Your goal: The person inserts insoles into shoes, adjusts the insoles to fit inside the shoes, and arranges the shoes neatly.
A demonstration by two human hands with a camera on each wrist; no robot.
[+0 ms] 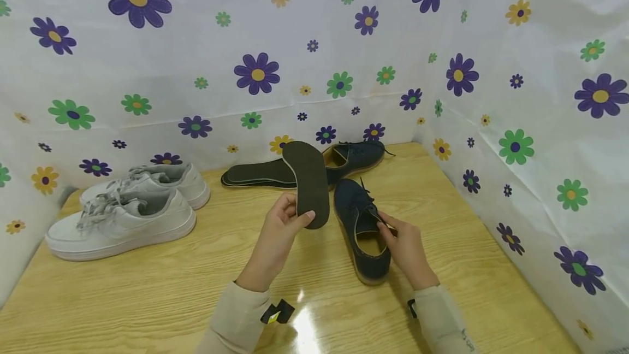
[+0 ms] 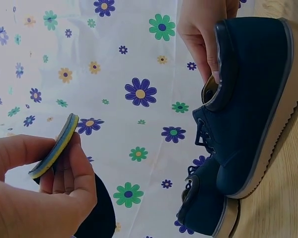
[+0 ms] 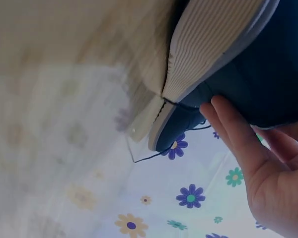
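Wht flower-print sheet (image 1: 196, 48) behind & R of wood-grain tbl (image 1: 467, 277) w/ bright glare (image 1: 306, 329).

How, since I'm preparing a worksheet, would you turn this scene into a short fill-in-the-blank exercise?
1. The left hand holds an insole whose edge, in the left wrist view, shows blue and ____.
2. The right hand grips the opening of a navy lace-up ____.
3. The sneakers on the wooden table are ____ in colour.
4. The cloth beyond the table is printed with ____.

Missing words: yellow; shoe; white; flowers.
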